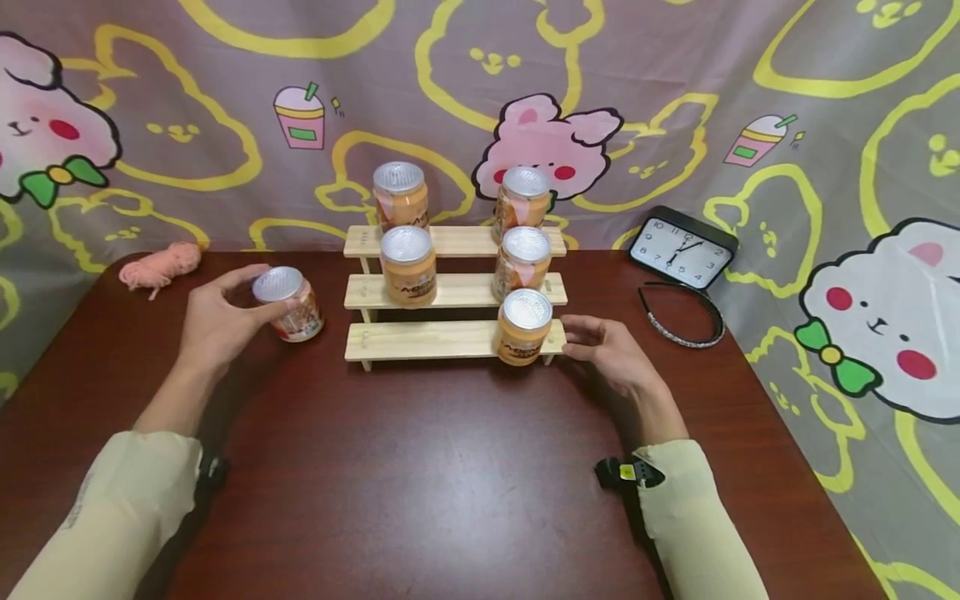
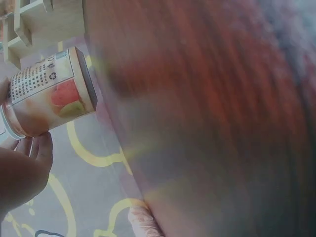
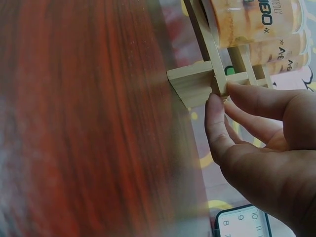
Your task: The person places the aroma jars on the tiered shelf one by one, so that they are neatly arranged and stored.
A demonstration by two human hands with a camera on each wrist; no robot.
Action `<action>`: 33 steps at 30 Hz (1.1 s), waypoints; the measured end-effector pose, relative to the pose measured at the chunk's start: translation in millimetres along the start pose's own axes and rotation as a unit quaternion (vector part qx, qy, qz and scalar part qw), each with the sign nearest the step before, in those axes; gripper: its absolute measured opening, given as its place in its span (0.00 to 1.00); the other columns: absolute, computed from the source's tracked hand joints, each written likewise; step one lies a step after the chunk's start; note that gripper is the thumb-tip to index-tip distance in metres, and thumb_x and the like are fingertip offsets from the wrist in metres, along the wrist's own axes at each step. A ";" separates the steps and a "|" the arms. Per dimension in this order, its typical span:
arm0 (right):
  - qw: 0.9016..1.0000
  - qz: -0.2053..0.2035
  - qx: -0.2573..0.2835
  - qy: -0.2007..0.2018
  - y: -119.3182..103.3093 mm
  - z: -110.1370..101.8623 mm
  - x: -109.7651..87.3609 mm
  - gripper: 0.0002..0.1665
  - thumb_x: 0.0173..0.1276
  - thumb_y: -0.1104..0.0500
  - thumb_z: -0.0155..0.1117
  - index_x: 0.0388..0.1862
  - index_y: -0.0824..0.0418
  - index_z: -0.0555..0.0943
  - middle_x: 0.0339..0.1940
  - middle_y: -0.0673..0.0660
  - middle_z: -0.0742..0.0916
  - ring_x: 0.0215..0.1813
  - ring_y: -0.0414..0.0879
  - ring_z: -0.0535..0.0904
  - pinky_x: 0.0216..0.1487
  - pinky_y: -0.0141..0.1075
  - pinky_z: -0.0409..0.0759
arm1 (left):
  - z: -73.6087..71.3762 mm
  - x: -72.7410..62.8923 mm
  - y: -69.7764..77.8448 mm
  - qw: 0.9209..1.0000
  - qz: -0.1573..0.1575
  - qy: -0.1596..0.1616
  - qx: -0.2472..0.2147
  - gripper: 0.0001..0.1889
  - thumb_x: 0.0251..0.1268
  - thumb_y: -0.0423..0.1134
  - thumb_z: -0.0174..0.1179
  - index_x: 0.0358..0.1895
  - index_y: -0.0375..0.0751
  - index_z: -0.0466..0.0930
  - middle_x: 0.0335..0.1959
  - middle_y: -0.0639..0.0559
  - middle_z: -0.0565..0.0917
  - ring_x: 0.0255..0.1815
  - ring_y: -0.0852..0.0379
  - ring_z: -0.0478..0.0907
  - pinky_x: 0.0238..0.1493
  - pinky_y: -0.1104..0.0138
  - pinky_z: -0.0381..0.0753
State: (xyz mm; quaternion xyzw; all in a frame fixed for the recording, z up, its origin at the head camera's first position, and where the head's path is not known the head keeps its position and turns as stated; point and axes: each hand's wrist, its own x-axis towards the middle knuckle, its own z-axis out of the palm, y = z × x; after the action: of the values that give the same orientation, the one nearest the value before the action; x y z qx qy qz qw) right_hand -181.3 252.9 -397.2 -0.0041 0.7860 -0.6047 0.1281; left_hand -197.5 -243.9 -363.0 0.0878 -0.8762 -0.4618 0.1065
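Note:
My left hand grips an orange-labelled can with a silvery lid, left of the wooden rack. In the left wrist view, fingers and thumb wrap the lid end of this can, whose side shows printed text and a fruit picture. The three-step wooden rack stands at the back middle of the table. At its right side, my right hand pinches the end of the lowest shelf between thumb and fingers. Beside those fingers, a similar can stands upright on the lowest shelf's right end.
The middle shelf carries a left can and a right can; the top shelf likewise holds one can left and one right. A clock and headband lie right, pink yarn left. A patterned cloth hangs behind.

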 end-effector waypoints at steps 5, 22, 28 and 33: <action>1.000 0.002 0.004 0.002 0.7 0.0 0.5 0.31 0.70 0.75 0.61 0.71 0.74 0.69 0.64 0.72 0.78 0.57 0.48 0.78 0.49 0.29 0.81 | -2.8 -5.8 4.5 1.000 0.020 0.002 0.017 0.37 0.50 0.54 0.79 0.64 0.41 0.81 0.62 0.43 0.80 0.56 0.59 0.71 0.51 0.72 0.66; 1.000 0.003 0.001 0.000 -0.9 0.4 -0.5 0.31 0.70 0.74 0.62 0.72 0.74 0.69 0.64 0.72 0.78 0.58 0.50 0.77 0.49 0.29 0.80 | -11.3 -18.3 14.6 0.997 0.068 -0.026 -0.007 0.32 0.51 0.48 0.80 0.61 0.44 0.83 0.51 0.58 0.82 0.45 0.68 0.75 0.40 0.79 0.71; 1.000 0.002 -0.003 0.000 -1.0 0.0 -0.1 0.31 0.70 0.74 0.61 0.72 0.74 0.69 0.65 0.72 0.78 0.60 0.53 0.76 0.48 0.29 0.80 | -11.2 -22.9 21.0 0.995 0.083 -0.053 -0.016 0.32 0.51 0.46 0.80 0.62 0.44 0.83 0.53 0.58 0.82 0.50 0.66 0.74 0.45 0.77 0.70; 1.000 0.002 -0.005 -0.001 -0.5 -0.2 0.2 0.31 0.70 0.74 0.62 0.72 0.73 0.69 0.64 0.72 0.78 0.60 0.53 0.76 0.48 0.29 0.80 | -6.2 -25.8 25.1 0.990 0.107 -0.073 -0.049 0.31 0.51 0.40 0.81 0.61 0.42 0.83 0.50 0.64 0.84 0.50 0.65 0.76 0.45 0.77 0.73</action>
State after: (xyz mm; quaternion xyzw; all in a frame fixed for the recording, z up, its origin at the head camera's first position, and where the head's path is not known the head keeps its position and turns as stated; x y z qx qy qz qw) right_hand -181.5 252.9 -396.7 -0.0037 0.7888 -0.6005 0.1307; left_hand -172.4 -228.3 -341.5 -0.0459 -0.8622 -0.4954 0.0951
